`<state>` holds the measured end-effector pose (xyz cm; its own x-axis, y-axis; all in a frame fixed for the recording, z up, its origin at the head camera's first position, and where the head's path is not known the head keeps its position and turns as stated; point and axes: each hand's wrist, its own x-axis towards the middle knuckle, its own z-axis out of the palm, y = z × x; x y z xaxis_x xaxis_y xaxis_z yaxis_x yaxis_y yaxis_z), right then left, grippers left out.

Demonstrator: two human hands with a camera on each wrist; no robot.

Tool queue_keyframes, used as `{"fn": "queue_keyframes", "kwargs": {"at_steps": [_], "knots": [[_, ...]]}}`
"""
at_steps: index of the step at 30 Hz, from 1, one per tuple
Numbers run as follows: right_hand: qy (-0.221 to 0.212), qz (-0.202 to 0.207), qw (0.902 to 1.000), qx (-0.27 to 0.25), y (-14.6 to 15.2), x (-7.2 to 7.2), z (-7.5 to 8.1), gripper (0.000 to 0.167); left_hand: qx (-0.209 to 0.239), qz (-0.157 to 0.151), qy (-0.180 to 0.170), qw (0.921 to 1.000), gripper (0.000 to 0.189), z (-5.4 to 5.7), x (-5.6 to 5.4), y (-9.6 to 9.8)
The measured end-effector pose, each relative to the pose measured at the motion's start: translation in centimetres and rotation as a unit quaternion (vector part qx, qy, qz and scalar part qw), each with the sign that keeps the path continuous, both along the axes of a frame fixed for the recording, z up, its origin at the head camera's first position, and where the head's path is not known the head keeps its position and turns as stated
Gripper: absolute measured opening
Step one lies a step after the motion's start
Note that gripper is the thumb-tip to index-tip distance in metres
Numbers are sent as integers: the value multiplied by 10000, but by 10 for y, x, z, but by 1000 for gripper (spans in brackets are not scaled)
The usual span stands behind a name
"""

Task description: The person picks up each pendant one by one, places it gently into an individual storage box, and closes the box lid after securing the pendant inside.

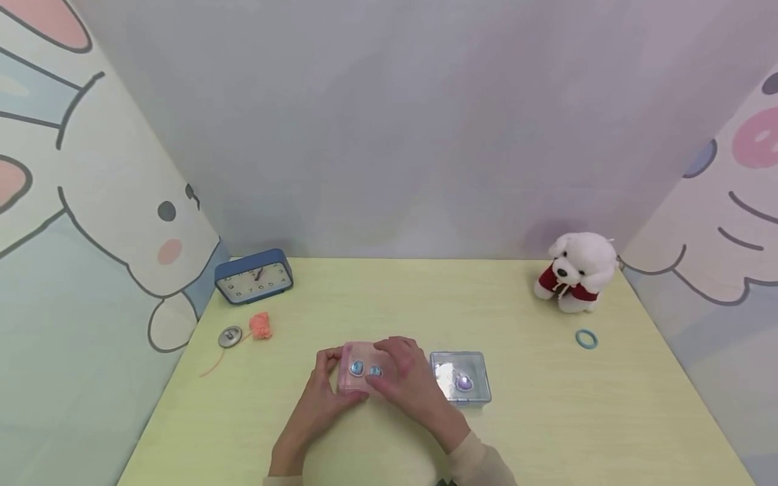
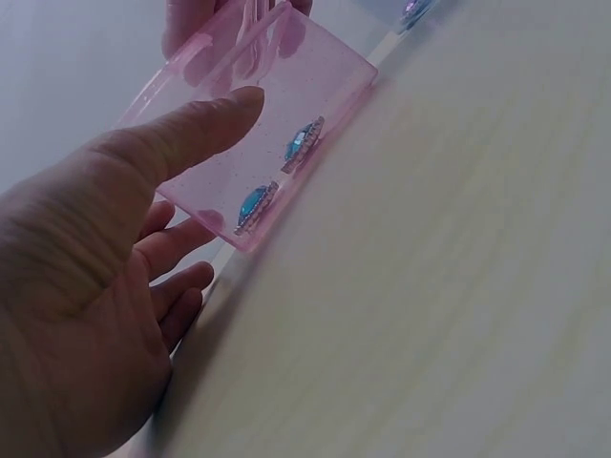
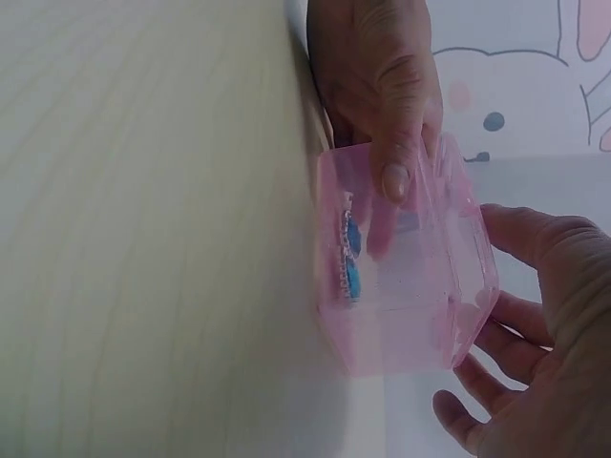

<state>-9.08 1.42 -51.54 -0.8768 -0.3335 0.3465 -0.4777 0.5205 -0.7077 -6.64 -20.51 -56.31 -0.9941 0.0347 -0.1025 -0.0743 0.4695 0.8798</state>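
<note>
A small pink see-through plastic box [image 1: 360,350] stands on the table in front of the person, with two blue gem pieces [image 2: 256,206] at its bottom. The left hand [image 1: 323,398] grips the box from the left, thumb along its near wall and fingers round the far side. From the right, the right hand [image 1: 413,378] spans the top of the box, its thumb and fingers on the lid [image 3: 474,258]. The lid sits over the box at a slight angle in the right wrist view. Beside the right hand is a clear bluish box [image 1: 460,353] with a purple gem [image 1: 464,383] in it.
At the back left stands a blue clock [image 1: 254,275]. In front of it lie a round metal piece [image 1: 229,336] and a coral yarn bundle [image 1: 260,325]. A white plush dog [image 1: 582,266] sits back right, with a blue ring [image 1: 586,339] before it.
</note>
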Motion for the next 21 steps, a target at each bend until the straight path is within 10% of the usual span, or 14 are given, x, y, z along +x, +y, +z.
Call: {"fn": "queue_keyframes", "kwargs": {"at_steps": [21], "knots": [[523, 34, 9973, 520, -4, -1, -7, 54, 86, -27, 67, 9999, 91, -2, 0, 0]]}}
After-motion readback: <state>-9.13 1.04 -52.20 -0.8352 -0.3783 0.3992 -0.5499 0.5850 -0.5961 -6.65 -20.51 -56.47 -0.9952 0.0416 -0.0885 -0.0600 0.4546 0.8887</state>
